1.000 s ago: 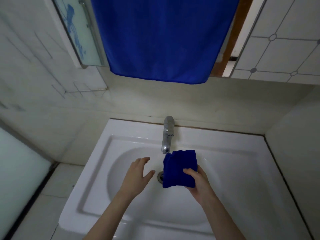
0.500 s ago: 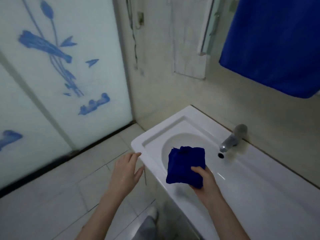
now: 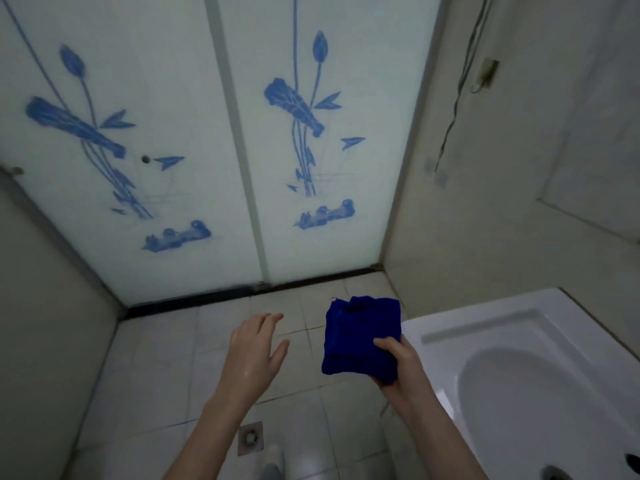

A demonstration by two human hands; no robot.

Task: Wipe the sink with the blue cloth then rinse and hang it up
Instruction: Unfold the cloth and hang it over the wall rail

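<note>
Far ahead of you stand the frosted glass doors [image 3: 166,81] printed with blue flowers, with the tiled floor [image 3: 149,375] below them. The white sink [image 3: 485,313] sits at your right. The blue cloth [image 3: 356,341], folded into a thick wad, is held in the air just left of the sink's corner, over the floor. Your right hand [image 3: 405,365] grasps it, thumb pressed on top. Your left hand [image 3: 254,351] hovers apart from it, fingers released and straight, holding nothing. A small floor drain [image 3: 250,438] lies near, between your forearms
</note>
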